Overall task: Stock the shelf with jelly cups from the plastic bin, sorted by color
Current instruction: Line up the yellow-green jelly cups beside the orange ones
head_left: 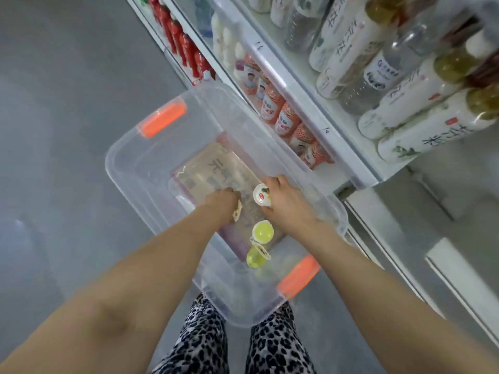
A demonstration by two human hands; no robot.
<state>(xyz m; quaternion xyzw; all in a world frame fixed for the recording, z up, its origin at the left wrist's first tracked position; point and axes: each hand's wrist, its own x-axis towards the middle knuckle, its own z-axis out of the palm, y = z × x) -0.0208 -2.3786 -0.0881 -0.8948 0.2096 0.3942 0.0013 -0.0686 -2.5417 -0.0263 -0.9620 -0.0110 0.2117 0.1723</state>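
A clear plastic bin [129, 168] with orange handles stands on the floor below me. Both my hands reach into it. My right hand [286, 201] grips a jelly cup [261, 195] with its white printed lid facing up. My left hand [222, 203] is curled round another jelly cup [237, 213], of which only a lid edge shows at the palm. Two yellow-green jelly cups [262, 231] [256, 256] lie loose on the bin's bottom near my right wrist. The white shelf [305, 103] runs along the right.
A flat cardboard sheet [216, 168] with printed characters shows under the bin's bottom. The shelves hold orange-labelled small bottles [272, 106], red bottles [178, 36] and tall white-labelled drink bottles [421, 98]. Grey floor [54, 103] spreads to the left. My patterned trouser legs [205, 338] stand under the bin's near end.
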